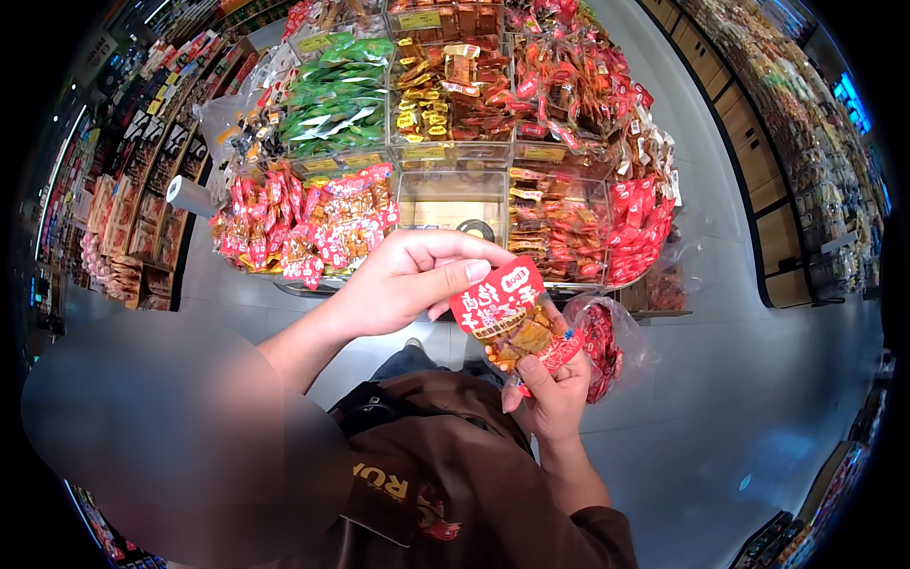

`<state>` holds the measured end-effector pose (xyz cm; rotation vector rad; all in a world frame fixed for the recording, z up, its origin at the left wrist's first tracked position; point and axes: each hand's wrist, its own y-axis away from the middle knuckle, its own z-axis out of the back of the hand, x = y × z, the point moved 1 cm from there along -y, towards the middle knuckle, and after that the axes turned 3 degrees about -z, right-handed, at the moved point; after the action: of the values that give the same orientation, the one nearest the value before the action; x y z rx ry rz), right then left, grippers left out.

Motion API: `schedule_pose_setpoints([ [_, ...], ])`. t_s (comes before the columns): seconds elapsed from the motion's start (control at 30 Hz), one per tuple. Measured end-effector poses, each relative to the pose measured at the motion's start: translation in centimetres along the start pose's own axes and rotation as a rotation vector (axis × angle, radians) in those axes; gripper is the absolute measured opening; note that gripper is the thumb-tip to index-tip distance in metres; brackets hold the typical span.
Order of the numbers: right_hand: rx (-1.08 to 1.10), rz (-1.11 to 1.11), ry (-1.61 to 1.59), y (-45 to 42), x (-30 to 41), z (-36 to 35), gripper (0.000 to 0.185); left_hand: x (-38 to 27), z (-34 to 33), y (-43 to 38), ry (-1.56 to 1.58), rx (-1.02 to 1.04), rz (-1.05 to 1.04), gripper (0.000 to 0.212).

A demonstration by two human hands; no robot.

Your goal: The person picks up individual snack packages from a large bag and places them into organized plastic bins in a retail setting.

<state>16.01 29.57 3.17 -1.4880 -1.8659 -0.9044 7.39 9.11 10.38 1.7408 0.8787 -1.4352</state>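
Observation:
A red snack packet (522, 323) with a clear window showing brown pieces is stretched between my two hands, tilted, and it bears writing. My left hand (409, 288) pinches its upper left edge between thumb and fingers. From below, my right hand (554, 391) grips the lower end, thumb on the front and fingers behind. Beyond the packet stands a display bin with clear dividers. One front compartment (448, 213) has a bare cardboard-coloured bottom with a dark ring on it. To its right lie brown snack packets (558, 227), and to its left red-and-clear packets (348, 217).
A clear plastic bag of red packets (603, 348) sits low beside my right hand. Green packets (338, 96) fill a compartment farther back. Shelves (153, 171) flank the aisle at left, and wooden cabinets (718, 78) at right. Grey tiled floor (718, 398) lies between.

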Motion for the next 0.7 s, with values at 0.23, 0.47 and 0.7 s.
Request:
schedule_pose_setpoints([
  [0.23,0.050,-0.014,-0.170,0.6,-1.1,-0.3,0.067,-0.7,0.1,1.2,0.062,-0.041,-0.053,0.032],
  [0.47,-0.067,0.040,-0.111,0.4,-1.8,-2.8,0.067,-1.6,1.3,2.5,0.069,-0.032,-0.072,0.033],
  [0.7,-0.136,0.097,-0.110,-0.5,-3.2,-5.7,0.046,-2.7,4.6,2.8,0.029,0.056,-0.101,0.031],
])
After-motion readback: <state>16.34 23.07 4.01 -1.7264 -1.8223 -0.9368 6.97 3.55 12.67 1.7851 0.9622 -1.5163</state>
